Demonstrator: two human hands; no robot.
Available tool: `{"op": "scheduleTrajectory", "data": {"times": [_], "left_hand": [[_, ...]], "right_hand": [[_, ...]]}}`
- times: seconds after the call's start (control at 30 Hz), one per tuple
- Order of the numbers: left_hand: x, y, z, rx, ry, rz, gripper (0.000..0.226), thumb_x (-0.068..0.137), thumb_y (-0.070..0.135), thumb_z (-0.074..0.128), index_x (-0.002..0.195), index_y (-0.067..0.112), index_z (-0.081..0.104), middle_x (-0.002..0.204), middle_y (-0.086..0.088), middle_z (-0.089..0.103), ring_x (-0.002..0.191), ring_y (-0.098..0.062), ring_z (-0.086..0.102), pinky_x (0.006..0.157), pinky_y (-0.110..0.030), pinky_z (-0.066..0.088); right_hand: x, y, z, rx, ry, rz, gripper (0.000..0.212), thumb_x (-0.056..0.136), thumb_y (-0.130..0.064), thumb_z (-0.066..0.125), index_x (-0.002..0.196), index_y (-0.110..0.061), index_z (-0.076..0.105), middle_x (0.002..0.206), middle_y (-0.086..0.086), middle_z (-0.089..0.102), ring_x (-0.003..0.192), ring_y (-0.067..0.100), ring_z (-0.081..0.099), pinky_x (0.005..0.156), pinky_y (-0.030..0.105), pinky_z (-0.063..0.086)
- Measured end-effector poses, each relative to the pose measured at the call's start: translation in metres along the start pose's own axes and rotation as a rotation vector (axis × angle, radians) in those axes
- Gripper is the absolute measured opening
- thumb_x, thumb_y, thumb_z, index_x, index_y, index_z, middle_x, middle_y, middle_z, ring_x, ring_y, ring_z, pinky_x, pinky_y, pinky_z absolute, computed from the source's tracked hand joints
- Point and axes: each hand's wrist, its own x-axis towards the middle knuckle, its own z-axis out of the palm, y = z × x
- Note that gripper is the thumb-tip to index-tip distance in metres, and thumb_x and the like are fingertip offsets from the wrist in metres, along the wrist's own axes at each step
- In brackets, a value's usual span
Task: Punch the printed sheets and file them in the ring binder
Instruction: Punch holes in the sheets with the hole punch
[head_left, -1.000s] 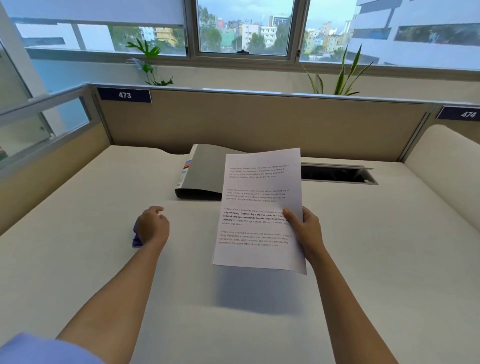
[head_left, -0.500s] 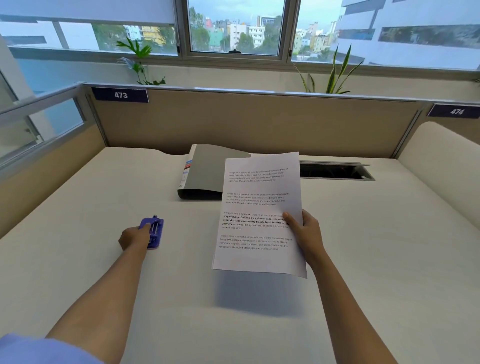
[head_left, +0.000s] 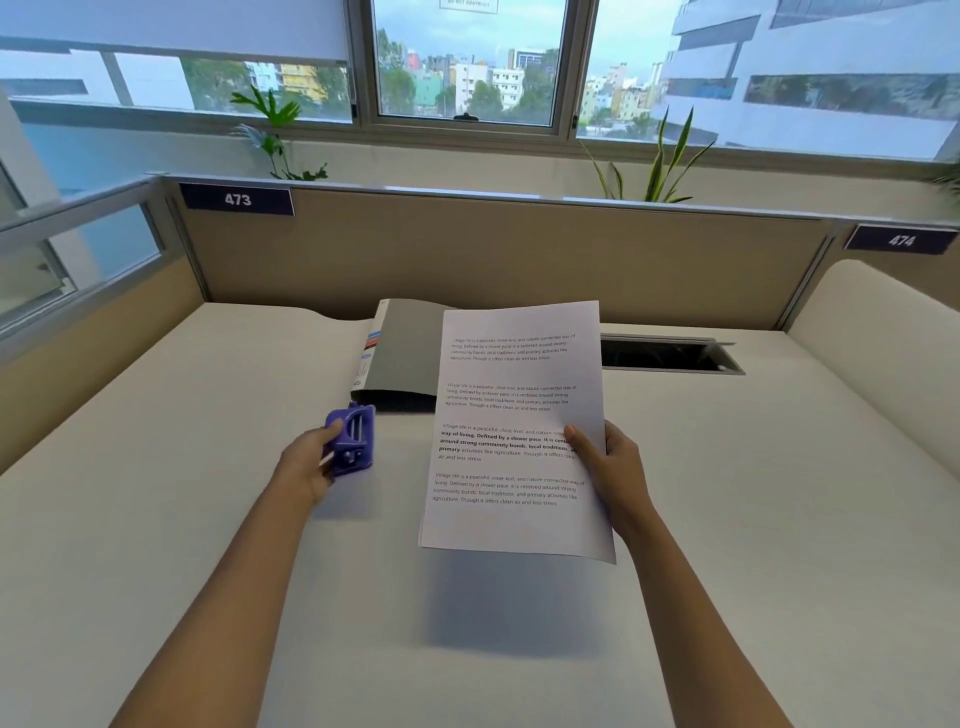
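The printed sheets (head_left: 514, 431), thin white paper carrying four short blocks of black text, are up in the air in front of the person, over the middle of the pale cream worktop (head_left: 208, 519), which shows their shadow. The fingers (head_left: 577, 435) of the right hand (head_left: 610, 467) grasp them at the right edge, about halfway down. The thumb lies on the printed face and the rest are hidden behind the paper. That grip seems chosen to leave the whole left margin free, since that is the edge a punch would bite. The page faces the person, top edge tipped away, flat and uncreased apart from a slight droop at the near right corner. Whether it is one sheet or several pressed together cannot be told.

The fingers (head_left: 332, 430) of the left hand (head_left: 306, 462) are curled round a small purple plastic hole punch (head_left: 353, 439) with a metal mechanism. It is lifted off the worktop and turned so that its working face shows, just beside the sheets' free left edge but not touching it. I judge the punching not yet begun, as no holes show in the margin.

Further back, a grey ring binder (head_left: 405, 353) with a coloured spine label lies flat and looks closed. Its right part is hidden behind the sheets. To its right is a dark cable slot (head_left: 670, 356), and behind both stands a beige partition (head_left: 519, 249).
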Motion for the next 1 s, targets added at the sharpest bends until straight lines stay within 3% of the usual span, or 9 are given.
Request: {"op": "scheduleTrajectory", "data": {"times": [0.23, 0.5, 0.6, 0.83, 1.0], "left_hand": [[-0.022, 0.003, 0.047, 0.003, -0.212, 0.004, 0.024, 0.089, 0.012, 0.059, 0.113, 0.015, 0.055, 0.087, -0.006, 0.059, 0.078, -0.018, 0.055, 0.066, -0.03, 0.049], [-0.031, -0.004, 0.074, -0.016, -0.239, -0.039, 0.014, 0.084, 0.011, 0.065, 0.094, 0.006, 0.058, 0.087, -0.01, 0.062, 0.079, -0.021, 0.059, 0.069, -0.034, 0.052], [-0.033, -0.006, 0.08, -0.022, -0.251, -0.048, 0.016, 0.084, 0.012, 0.066, 0.096, 0.006, 0.057, 0.088, -0.01, 0.062, 0.079, -0.02, 0.059, 0.074, -0.035, 0.051], [-0.042, -0.011, 0.09, -0.002, -0.29, -0.047, 0.027, 0.085, 0.011, 0.064, 0.109, 0.004, 0.055, 0.091, -0.011, 0.061, 0.08, -0.02, 0.057, 0.069, -0.032, 0.051], [-0.044, -0.01, 0.091, -0.007, -0.306, -0.069, 0.028, 0.084, 0.013, 0.065, 0.109, 0.004, 0.056, 0.09, -0.011, 0.062, 0.08, -0.02, 0.059, 0.069, -0.033, 0.052]], "right_hand": [[0.007, -0.007, -0.004, -0.001, -0.004, -0.017, 0.025, 0.087, -0.027, 0.064, 0.109, -0.015, 0.062, 0.102, 0.005, 0.072, 0.087, 0.027, 0.07, 0.077, 0.043, 0.059], [0.012, -0.007, -0.015, -0.07, 0.015, -0.055, 0.022, 0.088, -0.027, 0.063, 0.107, -0.016, 0.062, 0.102, 0.005, 0.071, 0.085, 0.023, 0.07, 0.073, 0.036, 0.058], [0.012, -0.008, -0.015, -0.08, 0.013, -0.066, 0.021, 0.088, -0.027, 0.063, 0.107, -0.016, 0.062, 0.1, 0.003, 0.071, 0.084, 0.022, 0.07, 0.071, 0.034, 0.058], [0.01, -0.012, -0.014, -0.059, -0.009, -0.09, 0.024, 0.089, -0.025, 0.062, 0.11, -0.014, 0.061, 0.099, 0.002, 0.071, 0.078, 0.018, 0.07, 0.064, 0.027, 0.056], [0.013, -0.013, -0.017, -0.039, 0.0, -0.076, 0.022, 0.088, -0.027, 0.062, 0.107, -0.014, 0.062, 0.098, 0.004, 0.071, 0.081, 0.023, 0.069, 0.069, 0.033, 0.058]]}}
